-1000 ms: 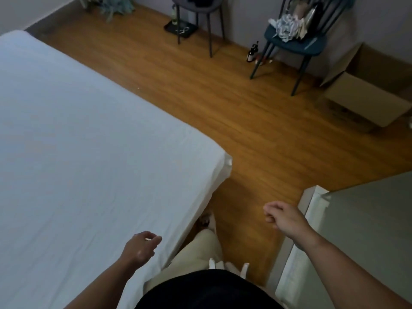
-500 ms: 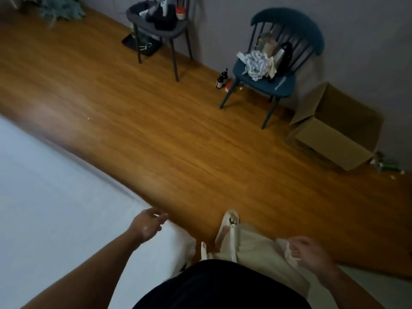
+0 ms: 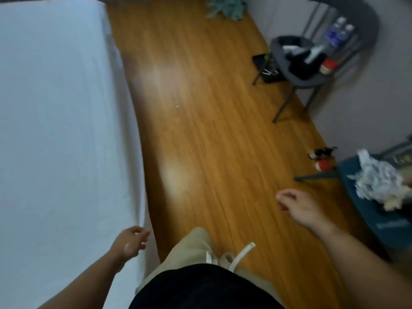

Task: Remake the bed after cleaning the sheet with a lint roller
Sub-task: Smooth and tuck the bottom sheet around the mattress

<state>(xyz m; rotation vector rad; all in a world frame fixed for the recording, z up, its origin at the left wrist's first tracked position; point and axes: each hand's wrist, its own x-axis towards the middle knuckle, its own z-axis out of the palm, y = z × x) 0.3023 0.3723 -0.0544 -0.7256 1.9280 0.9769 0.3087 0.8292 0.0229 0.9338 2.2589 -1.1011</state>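
While the white sheet point(image 3: 62, 130) lies smooth over the bed point(image 3: 136, 166) down the left of the frame, the left hand point(image 3: 131, 241) hangs over its lower side edge, fingers loosely curled and holding nothing. The right hand point(image 3: 298, 206) hovers above the wooden floor point(image 3: 200, 130) at lower right, relaxed and empty too. The sheet looks thin, light and soft, likely to wrinkle and slide under a pull, so it is best pinched at the hem along the side edge.

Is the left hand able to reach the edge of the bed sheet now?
Probably yes: the left hand hangs empty right beside the edge of the bed sheet, with nothing between them.
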